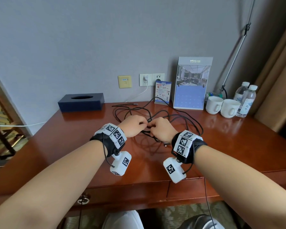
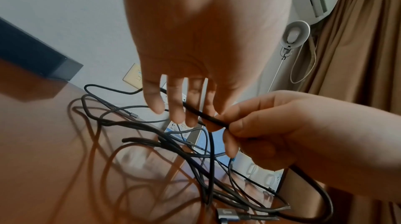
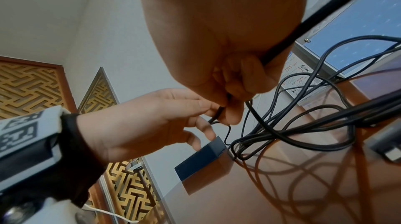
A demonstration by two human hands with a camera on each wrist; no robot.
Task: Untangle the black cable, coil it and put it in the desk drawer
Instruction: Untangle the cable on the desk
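Note:
The black cable point(image 1: 180, 116) lies in tangled loops on the brown desk point(image 1: 73, 146), in front of my hands. My left hand point(image 1: 144, 123) and right hand point(image 1: 151, 128) meet over the tangle, just above the desk. In the left wrist view the left hand point(image 2: 195, 112) has a strand of the black cable point(image 2: 134, 124) across its fingers, and the right hand point(image 2: 230, 128) pinches that strand. In the right wrist view the right hand point(image 3: 230, 106) curls round the black cable point(image 3: 282, 135) while the left hand point(image 3: 212, 112) pinches it. A grey angled plug point(image 2: 230, 215) rests near my right wrist. The desk drawer point(image 1: 122, 195) is closed.
A dark tissue box point(image 1: 81, 102) sits at the back left. A calendar stand point(image 1: 191, 85), a small card point(image 1: 163, 92), two white cups point(image 1: 214, 104) and water bottles point(image 1: 245, 100) line the back right. A white charger lead point(image 1: 139, 95) hangs from the wall socket.

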